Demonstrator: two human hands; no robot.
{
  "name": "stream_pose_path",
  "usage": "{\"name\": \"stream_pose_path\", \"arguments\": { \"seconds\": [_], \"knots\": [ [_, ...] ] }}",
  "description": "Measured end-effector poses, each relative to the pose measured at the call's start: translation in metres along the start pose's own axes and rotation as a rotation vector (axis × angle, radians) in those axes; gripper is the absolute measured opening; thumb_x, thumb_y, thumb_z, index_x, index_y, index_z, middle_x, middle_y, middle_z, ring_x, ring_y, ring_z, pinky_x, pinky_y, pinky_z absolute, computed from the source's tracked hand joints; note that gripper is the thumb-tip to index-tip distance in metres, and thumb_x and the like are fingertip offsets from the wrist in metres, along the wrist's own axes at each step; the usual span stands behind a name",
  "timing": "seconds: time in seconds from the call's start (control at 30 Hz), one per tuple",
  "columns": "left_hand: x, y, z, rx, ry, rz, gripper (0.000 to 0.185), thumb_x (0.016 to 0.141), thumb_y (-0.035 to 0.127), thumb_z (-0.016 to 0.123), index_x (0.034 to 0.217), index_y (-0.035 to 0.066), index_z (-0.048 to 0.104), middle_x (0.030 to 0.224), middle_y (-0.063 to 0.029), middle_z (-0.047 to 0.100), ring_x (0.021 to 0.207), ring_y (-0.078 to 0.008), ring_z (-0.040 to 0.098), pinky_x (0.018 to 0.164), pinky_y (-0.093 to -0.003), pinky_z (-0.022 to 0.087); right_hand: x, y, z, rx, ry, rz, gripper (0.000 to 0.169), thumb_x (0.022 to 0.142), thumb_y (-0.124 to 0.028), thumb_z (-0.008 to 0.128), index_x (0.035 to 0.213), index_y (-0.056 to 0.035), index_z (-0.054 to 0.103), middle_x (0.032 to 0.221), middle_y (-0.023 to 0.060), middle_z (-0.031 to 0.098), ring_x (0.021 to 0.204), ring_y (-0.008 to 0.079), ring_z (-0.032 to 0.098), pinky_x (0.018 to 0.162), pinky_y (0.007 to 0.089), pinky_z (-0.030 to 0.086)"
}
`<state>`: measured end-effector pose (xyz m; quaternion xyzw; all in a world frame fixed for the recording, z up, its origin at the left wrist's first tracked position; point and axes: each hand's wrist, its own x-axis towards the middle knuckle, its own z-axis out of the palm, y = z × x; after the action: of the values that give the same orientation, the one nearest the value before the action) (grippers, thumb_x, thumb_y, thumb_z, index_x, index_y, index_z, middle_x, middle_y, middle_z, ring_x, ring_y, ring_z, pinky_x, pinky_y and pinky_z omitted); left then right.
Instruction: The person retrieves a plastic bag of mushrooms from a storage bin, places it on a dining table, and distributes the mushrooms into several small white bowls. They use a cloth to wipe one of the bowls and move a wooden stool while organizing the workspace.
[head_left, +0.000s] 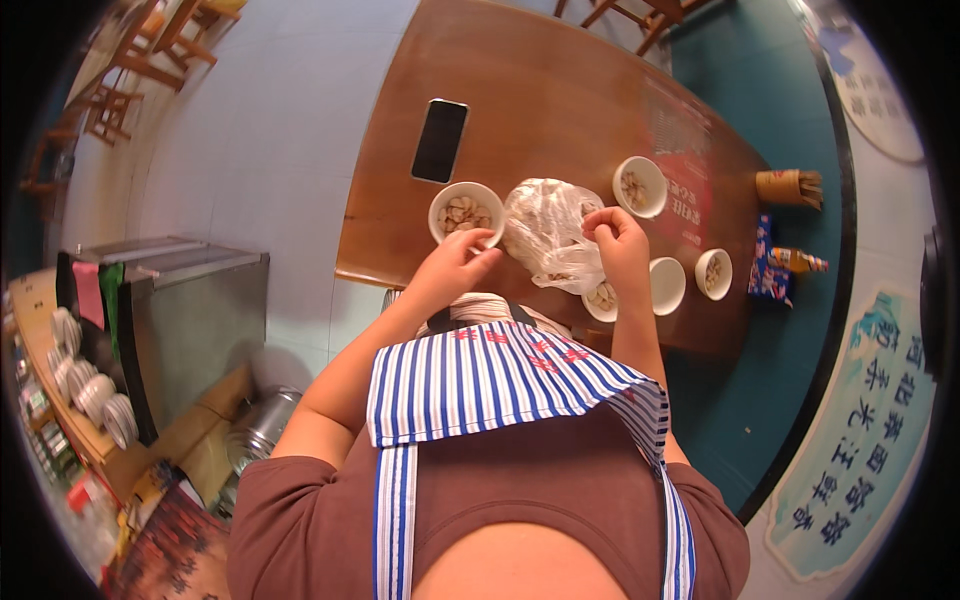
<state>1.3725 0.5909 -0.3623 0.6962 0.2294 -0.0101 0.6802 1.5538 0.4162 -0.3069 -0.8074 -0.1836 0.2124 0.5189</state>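
Note:
My left hand (459, 264) is at the near rim of a white bowl (436, 217) holding pale pieces that look like garlic cloves (465, 214); whether its fingers hold anything is hard to see. To the right of that bowl lies a crumpled translucent plastic bag (551, 232) with contents inside. My right hand (619, 229) is over the bag's right side, fingertips curled together; what is between them is hidden. A white bowl (654, 177) with similar pieces stands beyond this hand. Nearer me are a partly hidden bowl with pieces (601, 297), another white bowl (667, 286) and a smaller bowl (714, 274) with pieces.
A smartphone (440, 141) lies on the wooden table (517, 82). Past the table's right side are a holder with sticks (784, 187), a blue packet (766, 262) and a small bottle (799, 260). A metal-sided cabinet (202, 322) and stacked dishes (94, 390) stand at left.

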Motion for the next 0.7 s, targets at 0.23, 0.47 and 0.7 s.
{"name": "stream_pose_path", "arguments": {
  "seconds": [0.23, 0.47, 0.7],
  "knots": [
    [0.046, 0.042, 0.060, 0.730, 0.048, 0.412, 0.047, 0.075, 0.028, 0.069, 0.109, 0.001, 0.049, 0.106, -0.0153, 0.050, 0.106, -0.0310, 0.047, 0.089, -0.0395, 0.040, 0.001, 0.027, -0.017, 0.166, -0.198, 0.397, 0.018, 0.079, 0.000, 0.041, 0.084, 0.0040, 0.058, 0.079, 0.0143, 0.063, 0.070, 0.0215, 0.064, 0.068, 0.0306, 0.053],
    [0.072, 0.018, 0.048, -0.179, 0.069, 0.079, 0.011, 0.081, 0.003, 0.049, 0.090, 0.001, 0.054, 0.080, -0.0086, 0.057, 0.068, -0.0193, 0.054, 0.066, -0.0311, 0.045, 0.038, 0.115, 0.037, -0.424, -0.106, -0.022, 0.021, 0.075, -0.009, 0.052, 0.093, 0.0007, 0.059, 0.092, 0.0221, 0.061, 0.092, 0.0374, 0.057, 0.078, 0.0408, 0.047],
    [0.056, 0.111, 0.059, -0.526, -0.140, 0.006, 0.046, 0.083, -0.003, 0.042, 0.128, 0.007, 0.046, 0.096, -0.0070, 0.056, 0.050, -0.0041, 0.043, 0.045, -0.0181, 0.038, 0.054, 0.153, 0.046, -0.042, 0.015, 0.219, 0.040, 0.083, -0.026, 0.058, 0.114, -0.0023, 0.051, 0.114, 0.0213, 0.055, 0.104, 0.0325, 0.055, 0.086, 0.0366, 0.046]
  ]
}}
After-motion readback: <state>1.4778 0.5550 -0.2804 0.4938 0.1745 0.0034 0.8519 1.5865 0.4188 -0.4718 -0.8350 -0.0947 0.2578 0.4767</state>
